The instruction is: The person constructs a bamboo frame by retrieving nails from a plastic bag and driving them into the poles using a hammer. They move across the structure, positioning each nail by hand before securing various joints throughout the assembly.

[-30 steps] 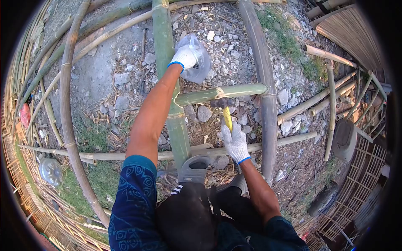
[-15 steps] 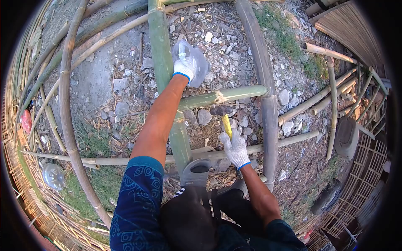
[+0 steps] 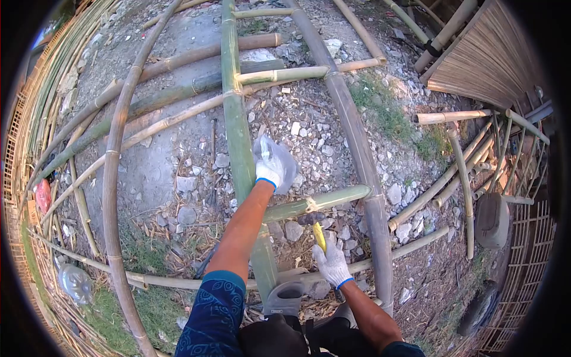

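Observation:
My left hand, in a white knit glove with a blue cuff, is closed on a clear plastic bag; its contents cannot be made out. This hand is beside the long green bamboo pole. Lower right, my gloved right hand grips a hammer by its yellow handle. The dark hammer head is just below a short green bamboo crosspiece. That crosspiece spans from the green pole to a grey-brown bamboo pole on the right.
Another crosspiece joins the two poles farther up. A curved bamboo pole runs down the left. Rubble and grass cover the ground. A clear plastic bottle lies lower left, a grey jerrycan at right. My boot is beside the green pole.
The view has tilted upward, so the bamboo frame sits lower and more of its far end shows. Both hands keep hold of the bag and hammer.

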Motion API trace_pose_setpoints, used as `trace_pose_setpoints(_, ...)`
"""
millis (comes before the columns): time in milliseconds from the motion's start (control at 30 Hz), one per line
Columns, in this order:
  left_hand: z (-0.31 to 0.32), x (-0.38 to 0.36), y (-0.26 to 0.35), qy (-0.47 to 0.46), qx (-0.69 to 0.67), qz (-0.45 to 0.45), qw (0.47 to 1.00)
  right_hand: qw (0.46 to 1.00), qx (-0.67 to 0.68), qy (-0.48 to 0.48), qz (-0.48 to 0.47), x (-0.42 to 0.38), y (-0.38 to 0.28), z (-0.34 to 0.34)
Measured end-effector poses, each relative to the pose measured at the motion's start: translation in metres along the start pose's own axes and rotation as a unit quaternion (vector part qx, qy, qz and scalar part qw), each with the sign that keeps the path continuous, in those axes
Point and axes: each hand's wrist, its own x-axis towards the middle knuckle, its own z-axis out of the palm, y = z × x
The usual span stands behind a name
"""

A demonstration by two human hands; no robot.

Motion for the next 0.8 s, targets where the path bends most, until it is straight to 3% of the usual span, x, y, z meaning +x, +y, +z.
trace_pose_setpoints(67, 0.002, 0.005, 0.0, -0.013, 0.007, -0.015, 1.0, 0.982, -0.076, 0.104, -0.139, 0.002, 0.004, 0.007)
trace_pose_setpoints(100, -0.001, 0.005, 0.002, -0.023, 0.007, -0.022, 0.999, 0.997, -0.032, 0.046, -0.051, -0.002, -0.007, 0.001)
trace_pose_setpoints(200, -0.045, -0.01, 0.008, -0.095, -0.034, -0.057, 0.993, 0.999, -0.021, -0.03, 0.022, -0.003, -0.026, -0.012)
trace_pose_setpoints(300, -0.056, -0.005, 0.016, -0.16, -0.043, -0.051, 0.985, 0.999, -0.042, -0.024, 0.005, 0.0, -0.016, -0.006)
trace_pose_setpoints(367, -0.045, 0.0, 0.012, -0.11, -0.002, -0.043, 0.993, 0.999, -0.042, -0.018, -0.012, 0.0, -0.012, -0.001)
trace_pose_setpoints(467, -0.011, 0.001, 0.007, 0.037, 0.058, -0.021, 0.997, 0.999, -0.035, -0.003, -0.024, -0.001, -0.012, 0.001)
trace_pose_setpoints(633, -0.037, -0.011, 0.006, 0.077, 0.02, 0.017, 0.997, 0.999, -0.015, 0.009, -0.031, -0.008, -0.016, -0.002)
trace_pose_setpoints(733, -0.071, -0.023, 0.013, 0.066, 0.021, 0.01, 0.998, 0.999, -0.034, -0.026, 0.029, -0.009, -0.021, -0.01)
trace_pose_setpoints(800, -0.061, -0.025, 0.0, 0.131, -0.143, 0.045, 0.98, 0.999, -0.017, -0.022, 0.024, -0.008, -0.018, -0.01)
